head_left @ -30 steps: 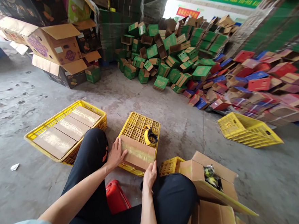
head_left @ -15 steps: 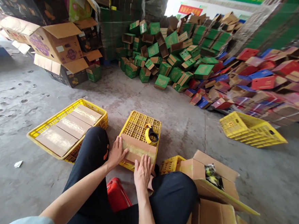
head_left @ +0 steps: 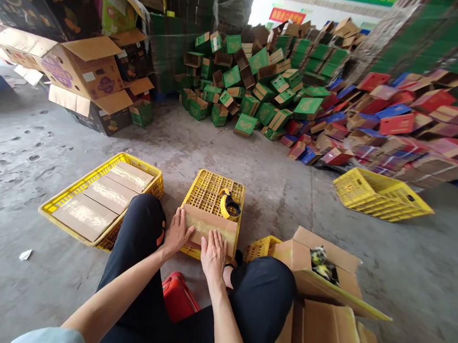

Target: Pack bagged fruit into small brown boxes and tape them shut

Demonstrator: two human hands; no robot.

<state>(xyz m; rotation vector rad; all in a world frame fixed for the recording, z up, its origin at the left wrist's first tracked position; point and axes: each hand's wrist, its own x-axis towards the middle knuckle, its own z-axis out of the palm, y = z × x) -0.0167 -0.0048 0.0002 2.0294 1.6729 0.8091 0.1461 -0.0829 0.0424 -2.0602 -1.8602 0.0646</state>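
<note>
Both hands are at a taped cardboard carton [head_left: 196,224], which lies flat on the latticed top of a yellow plastic crate [head_left: 202,188] on the floor [head_left: 271,189]. The left hand [head_left: 176,232] lies at the carton's left end, fingers extended beyond the edge side and thumb spread apart across the top. The right hand [head_left: 213,252] rests flat on the taped top, fingers straight and close together; neither hand pinches anything. Clear tape runs lengthwise along the carton between them.

Just beyond the carton from the right hand, on the same crate, lies a yellow-and-black tape dispenser [head_left: 224,207]. To the left of the left hand, past the knee, a yellow basket crate [head_left: 53,205] holds three taped cartons [head_left: 109,194] in a row. Below the hands, between the legs, is a red object [head_left: 178,298], its type not determinable. To the right of the right hand stands an open-flapped carton [head_left: 305,278] with dark and yellow-green contents [head_left: 322,265]. Far ahead of the hands are heaped green cartons [head_left: 245,124].
</note>
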